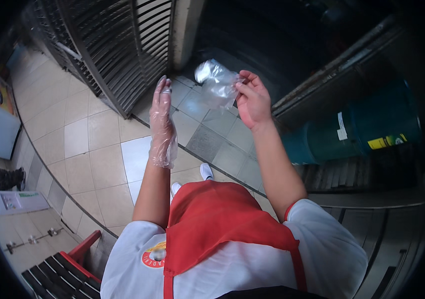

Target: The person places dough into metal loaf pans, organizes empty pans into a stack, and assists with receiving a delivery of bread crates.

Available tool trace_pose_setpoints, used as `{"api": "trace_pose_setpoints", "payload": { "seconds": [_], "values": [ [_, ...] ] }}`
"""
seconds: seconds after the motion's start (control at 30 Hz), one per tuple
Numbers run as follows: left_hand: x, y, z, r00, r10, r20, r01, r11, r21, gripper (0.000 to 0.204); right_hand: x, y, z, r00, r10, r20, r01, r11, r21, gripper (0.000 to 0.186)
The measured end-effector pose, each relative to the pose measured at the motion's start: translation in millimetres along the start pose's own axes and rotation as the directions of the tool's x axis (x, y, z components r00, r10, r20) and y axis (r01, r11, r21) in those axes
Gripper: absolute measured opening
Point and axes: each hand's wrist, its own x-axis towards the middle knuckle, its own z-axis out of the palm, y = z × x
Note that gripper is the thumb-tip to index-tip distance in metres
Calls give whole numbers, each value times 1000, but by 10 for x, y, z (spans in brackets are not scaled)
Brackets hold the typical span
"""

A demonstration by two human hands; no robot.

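Observation:
A clear plastic disposable glove covers my left hand [161, 112], which is raised with its fingers stretched out and holds nothing. Its loose cuff hangs around the wrist. Bare, my right hand [253, 97] pinches the edge of a second thin clear plastic piece, which looks like another disposable glove [217, 82]. That plastic hangs crumpled and shiny between the two hands, apart from the left one. My forearms reach forward over a red apron [222, 214].
A metal slatted gate [108, 55] stands ahead at left. Teal drums [332, 132] lie along the right, beside a metal ledge [371, 199]. A white chest [0, 119] is at far left, a red-framed slatted seat [68, 271] at lower left. Tiled floor [108, 164] spreads below.

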Motion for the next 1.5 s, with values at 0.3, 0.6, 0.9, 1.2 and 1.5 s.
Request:
{"api": "trace_pose_setpoints", "payload": {
  "seconds": [0.3, 0.6, 0.9, 1.2, 1.5],
  "values": [
    [-268, 374, 710, 920, -260, 293, 86, 864, 496, 33, -676, -127, 27, 964, -215, 154, 264, 821, -506, 29],
    [-516, 303, 500, 971, -48, 232, 59, 998, -39, 20, -663, -384, -285, 996, -31, 87, 50, 973, -226, 42],
    [-1173, 248, 507, 888, 459, 39, -383, 688, 616, 21, -741, -453, -575, 771, 535, 346, -517, 843, -150, 68],
    [-2140, 532, 860, 982, 138, 129, -187, 606, 774, 64, -851, 14, -687, 494, 481, 724, -344, 873, -346, 70],
    [-2424, 807, 472, 983, 157, -96, -17, 599, 801, 74, -1037, 152, -712, 572, 533, 623, -534, 819, -211, 15]
  ]
}}
